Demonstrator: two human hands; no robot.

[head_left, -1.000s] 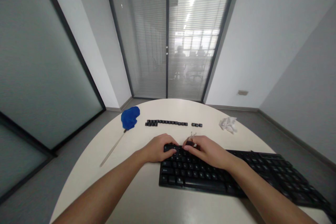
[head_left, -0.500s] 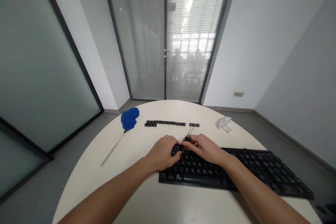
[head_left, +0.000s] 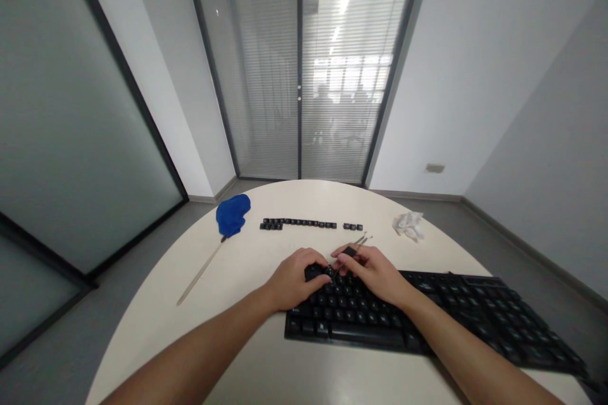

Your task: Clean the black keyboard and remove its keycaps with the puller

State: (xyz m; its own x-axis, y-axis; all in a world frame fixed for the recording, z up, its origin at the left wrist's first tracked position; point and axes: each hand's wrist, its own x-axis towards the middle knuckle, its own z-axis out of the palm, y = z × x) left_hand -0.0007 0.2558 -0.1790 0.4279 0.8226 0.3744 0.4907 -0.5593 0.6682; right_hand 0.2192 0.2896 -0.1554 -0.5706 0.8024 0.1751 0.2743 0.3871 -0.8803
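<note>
The black keyboard [head_left: 370, 331] lies at a slant across the front of the table. My left hand [head_left: 297, 280] is at its far left corner, fingers behind the edge and thumb over the keys, closed on it. Just to the right, my right hand [head_left: 373, 271] pinches the dark handle of a keycap puller [head_left: 350, 251]. One pair of the puller's thin wires sticks up and away to the right, and its lower end is among the keys near my left thumb. Whether a key is caught in that end I cannot make out.
Beyond the hands, loose black keycaps [head_left: 304, 223] stand in a row, with a group of 3 keycaps [head_left: 353, 226] to the right. A blue cloth-like piece [head_left: 232, 215] and a pale stick [head_left: 202, 271] lie left. Crumpled white tissue [head_left: 408, 225] lies right on the round table [head_left: 213, 354].
The keycap puller has tilted over to the right in my right hand, its upper wires now slanting away instead of standing up. My left hand stays at the keyboard's corner.
</note>
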